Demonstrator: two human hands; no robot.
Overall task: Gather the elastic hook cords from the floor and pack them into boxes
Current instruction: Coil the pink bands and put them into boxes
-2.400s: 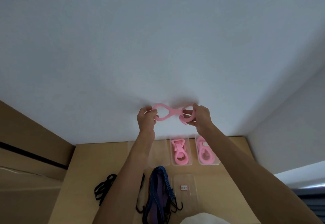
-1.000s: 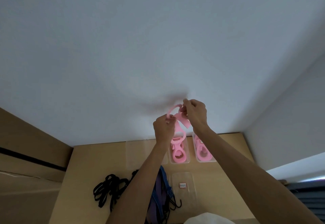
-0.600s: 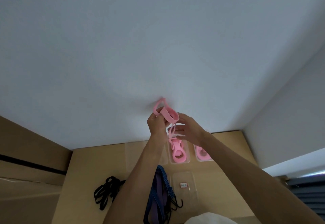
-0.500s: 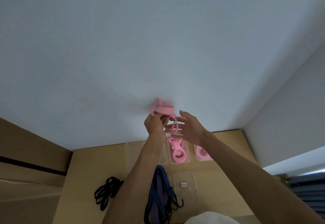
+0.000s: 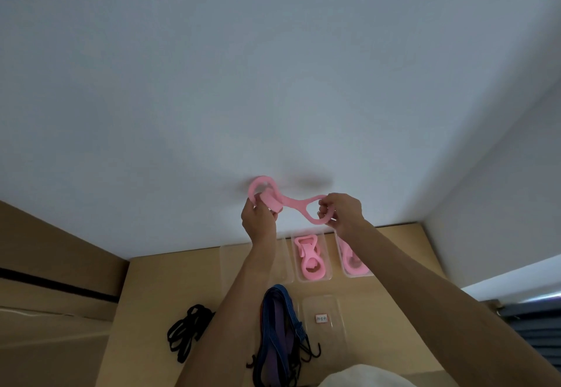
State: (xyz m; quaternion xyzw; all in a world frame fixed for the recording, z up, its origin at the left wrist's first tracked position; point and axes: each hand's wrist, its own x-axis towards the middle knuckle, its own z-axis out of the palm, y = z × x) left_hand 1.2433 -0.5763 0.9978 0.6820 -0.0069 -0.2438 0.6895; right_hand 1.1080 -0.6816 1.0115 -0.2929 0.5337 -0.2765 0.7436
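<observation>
Left hand gripped one loop of a pink figure-eight band, smooth and rubbery; right hand pinched the other loop, band held stretched between them at frame centre, against a plain white wall. Below, on the tan floor, two clear plastic boxes each held a folded pink band. An empty clear box sat left of them. Lower centre, another clear box carried a small white label, writing too small to read. Blue-purple elastic hook cords with black hooks lay beside it; black cords lower left.
</observation>
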